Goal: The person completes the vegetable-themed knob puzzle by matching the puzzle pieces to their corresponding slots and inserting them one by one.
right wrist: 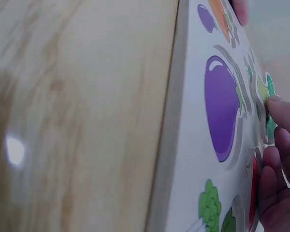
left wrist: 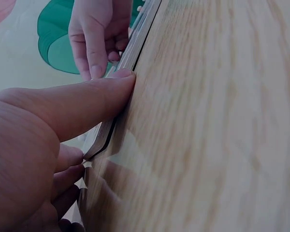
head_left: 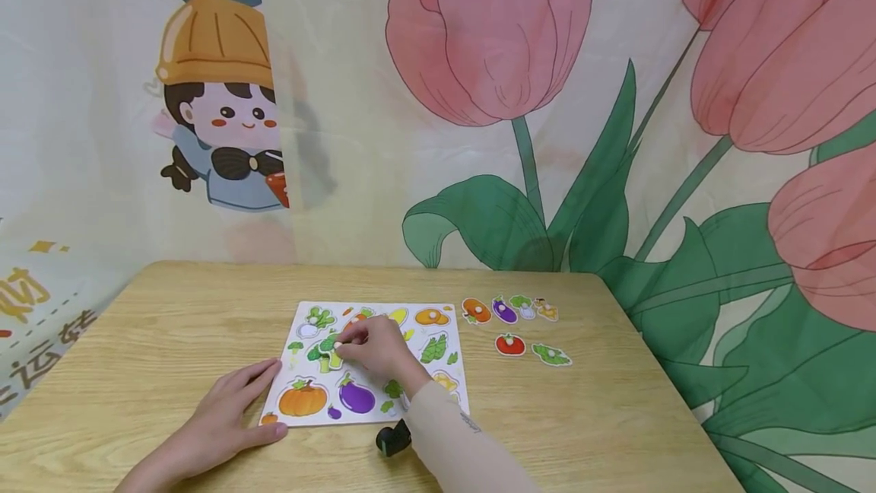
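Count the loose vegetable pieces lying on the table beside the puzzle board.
6. Four in a back row: orange piece, purple eggplant, green-and-white piece, yellow piece. Two nearer: red tomato, green piece. The right forearm may hide others.

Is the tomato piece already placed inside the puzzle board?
No, the tomato piece lies on the table to the right of the puzzle board, apart from it.

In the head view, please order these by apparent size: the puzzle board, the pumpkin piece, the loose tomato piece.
1. puzzle board, clearly the largest.
2. pumpkin piece.
3. loose tomato piece, the smallest, though it lies slightly farther from the camera.
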### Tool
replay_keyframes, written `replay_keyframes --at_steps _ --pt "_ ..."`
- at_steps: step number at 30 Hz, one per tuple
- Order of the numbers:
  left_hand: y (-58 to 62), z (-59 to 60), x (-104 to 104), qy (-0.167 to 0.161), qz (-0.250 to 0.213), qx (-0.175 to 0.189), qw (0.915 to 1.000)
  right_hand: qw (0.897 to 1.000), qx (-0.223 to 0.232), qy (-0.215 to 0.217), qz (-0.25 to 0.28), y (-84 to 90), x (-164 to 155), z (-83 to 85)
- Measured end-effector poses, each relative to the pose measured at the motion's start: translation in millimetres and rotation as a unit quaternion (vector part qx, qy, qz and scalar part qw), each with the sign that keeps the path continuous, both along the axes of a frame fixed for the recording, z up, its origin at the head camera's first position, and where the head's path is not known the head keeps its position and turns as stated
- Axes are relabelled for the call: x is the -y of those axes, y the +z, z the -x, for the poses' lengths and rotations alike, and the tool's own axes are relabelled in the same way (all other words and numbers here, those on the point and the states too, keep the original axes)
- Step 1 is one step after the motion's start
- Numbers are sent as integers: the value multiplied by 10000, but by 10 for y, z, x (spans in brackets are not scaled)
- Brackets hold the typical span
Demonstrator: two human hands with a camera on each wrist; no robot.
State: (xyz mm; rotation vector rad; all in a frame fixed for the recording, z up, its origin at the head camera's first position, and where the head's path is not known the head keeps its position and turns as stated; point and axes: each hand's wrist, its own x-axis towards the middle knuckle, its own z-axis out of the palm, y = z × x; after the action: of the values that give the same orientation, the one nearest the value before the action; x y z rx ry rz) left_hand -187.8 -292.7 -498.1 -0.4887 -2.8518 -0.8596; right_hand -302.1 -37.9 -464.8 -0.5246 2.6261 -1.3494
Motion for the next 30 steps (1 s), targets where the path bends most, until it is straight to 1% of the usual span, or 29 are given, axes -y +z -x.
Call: replay_keyframes --at_steps 9,16,20,30 --pt "-24 25 32 -14 -35 -58 10000 9992 120 -222 -311 8 94 -27" --pt "-5 39 17 -60 -87 -113 9999 9981 279 -524 -143 -3 146 -71" --pt "3 43 18 -91 -130 -132 9998 9981 243 -544 -155 -22 174 -71" --pt "-11 25 0 -52 -66 -24 10000 9962 378 -742 -240 -45 193 -99"
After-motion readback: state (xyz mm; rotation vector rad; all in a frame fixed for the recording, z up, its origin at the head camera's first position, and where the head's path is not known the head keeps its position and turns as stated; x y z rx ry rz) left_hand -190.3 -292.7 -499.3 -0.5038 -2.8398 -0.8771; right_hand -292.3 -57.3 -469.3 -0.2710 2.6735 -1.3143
